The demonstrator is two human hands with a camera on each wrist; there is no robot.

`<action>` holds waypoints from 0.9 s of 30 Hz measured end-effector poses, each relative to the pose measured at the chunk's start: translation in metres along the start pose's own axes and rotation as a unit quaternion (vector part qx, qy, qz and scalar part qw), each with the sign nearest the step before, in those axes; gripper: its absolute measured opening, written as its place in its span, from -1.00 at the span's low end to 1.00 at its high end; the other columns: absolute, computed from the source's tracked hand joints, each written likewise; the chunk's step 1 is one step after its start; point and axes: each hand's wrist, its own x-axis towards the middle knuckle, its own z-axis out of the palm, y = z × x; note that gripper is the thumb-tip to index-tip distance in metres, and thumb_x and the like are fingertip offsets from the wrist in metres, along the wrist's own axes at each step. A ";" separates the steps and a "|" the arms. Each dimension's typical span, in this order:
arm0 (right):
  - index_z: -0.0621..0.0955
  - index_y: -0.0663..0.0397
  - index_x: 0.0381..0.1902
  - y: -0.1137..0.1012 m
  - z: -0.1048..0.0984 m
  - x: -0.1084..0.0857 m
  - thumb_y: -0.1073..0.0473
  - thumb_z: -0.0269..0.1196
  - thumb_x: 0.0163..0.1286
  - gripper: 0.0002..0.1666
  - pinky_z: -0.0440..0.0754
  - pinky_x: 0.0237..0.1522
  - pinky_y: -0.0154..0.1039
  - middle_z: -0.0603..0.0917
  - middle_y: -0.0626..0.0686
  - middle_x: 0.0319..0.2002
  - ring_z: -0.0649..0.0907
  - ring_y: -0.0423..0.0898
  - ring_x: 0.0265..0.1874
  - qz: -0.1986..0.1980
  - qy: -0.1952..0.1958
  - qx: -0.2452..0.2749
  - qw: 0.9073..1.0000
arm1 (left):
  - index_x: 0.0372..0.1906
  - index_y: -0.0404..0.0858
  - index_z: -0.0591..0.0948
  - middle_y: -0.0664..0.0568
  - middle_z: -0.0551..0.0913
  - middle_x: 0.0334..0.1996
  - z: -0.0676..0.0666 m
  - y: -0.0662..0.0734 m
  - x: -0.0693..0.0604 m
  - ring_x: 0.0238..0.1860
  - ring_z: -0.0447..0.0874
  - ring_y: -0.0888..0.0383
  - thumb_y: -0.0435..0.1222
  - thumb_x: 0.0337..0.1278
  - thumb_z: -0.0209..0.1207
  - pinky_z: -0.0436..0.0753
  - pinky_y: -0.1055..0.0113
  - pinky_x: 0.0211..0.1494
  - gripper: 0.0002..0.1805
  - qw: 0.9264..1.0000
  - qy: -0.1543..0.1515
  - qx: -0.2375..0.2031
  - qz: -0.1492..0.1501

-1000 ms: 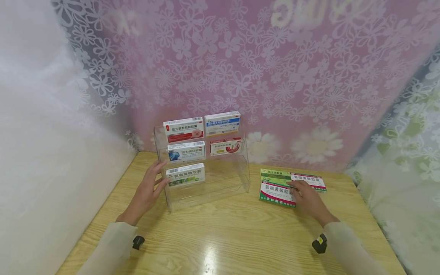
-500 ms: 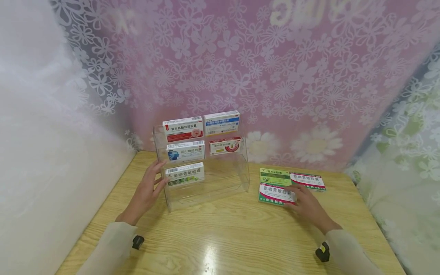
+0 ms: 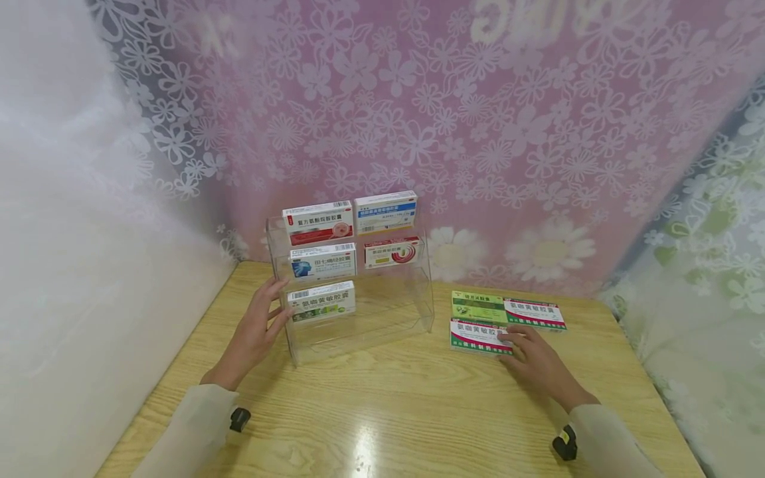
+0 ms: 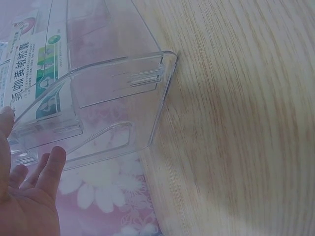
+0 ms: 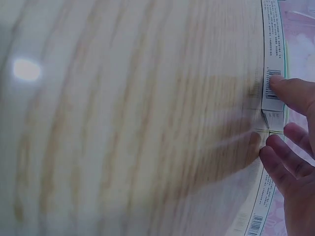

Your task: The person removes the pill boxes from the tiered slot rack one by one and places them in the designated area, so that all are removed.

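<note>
My left hand point(image 3: 254, 335) holds the left side of a clear tiered display stand point(image 3: 373, 337). Its thumb lies by the green-and-white medicine box point(image 3: 323, 304) on the lowest tier; in the left wrist view the fingers reach along the outside of the side panel point(image 4: 113, 93). On the table to the right, my right hand point(image 3: 540, 365) grips the right end of a red-white-green medicine box point(image 3: 477, 335) lying flat. In the right wrist view the thumb point(image 5: 291, 93) touches its barcoded side point(image 5: 273, 49). The index fingertip sits over its top in the head view.
Behind that box lie a yellow-green box point(image 3: 478, 305) and another red-white-green box point(image 3: 534, 313). The upper tiers carry a red-and-white box point(image 3: 317, 224), a blue-and-white box point(image 3: 385, 214), a blue-headed box point(image 3: 325, 262) and a red-swirl box point(image 3: 391, 252). A flowered curtain point(image 3: 358, 133) backs the table point(image 3: 388, 411).
The near red-white-green box, slightly raised and overlapping the yellow-green one, has come down flat in front of it. My right hand has shifted toward me; the left hand has stayed on the stand.
</note>
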 end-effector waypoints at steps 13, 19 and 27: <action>0.69 0.17 0.34 0.002 0.001 -0.002 0.12 0.44 0.53 -0.50 0.64 0.30 0.46 0.52 0.33 0.43 0.57 0.37 0.37 0.017 0.004 0.005 1.000 | 0.71 -0.19 0.19 -0.37 0.08 0.71 -0.001 0.002 0.000 0.50 0.43 -0.47 -0.38 0.66 0.16 0.69 -0.31 0.37 -0.29 1.000 -0.004 0.002 -0.006; 0.68 0.17 0.35 0.003 0.001 -0.001 0.12 0.43 0.55 -0.50 0.65 0.31 0.44 0.51 0.33 0.45 0.56 0.36 0.39 0.022 0.005 0.002 1.000 | 0.71 -0.20 0.19 -0.37 0.08 0.71 -0.002 0.002 0.000 0.50 0.44 -0.46 -0.37 0.66 0.16 0.69 -0.30 0.37 -0.30 1.000 -0.005 0.001 -0.005; 0.65 0.18 0.38 0.002 0.002 -0.003 0.06 0.42 0.57 -0.46 0.70 0.24 0.43 0.49 0.33 0.46 0.64 0.35 0.30 0.026 0.010 0.020 0.999 | 0.71 -0.21 0.19 -0.38 0.08 0.70 -0.002 0.003 0.000 0.49 0.44 -0.47 -0.38 0.65 0.17 0.69 -0.30 0.36 -0.29 1.000 -0.004 0.003 -0.002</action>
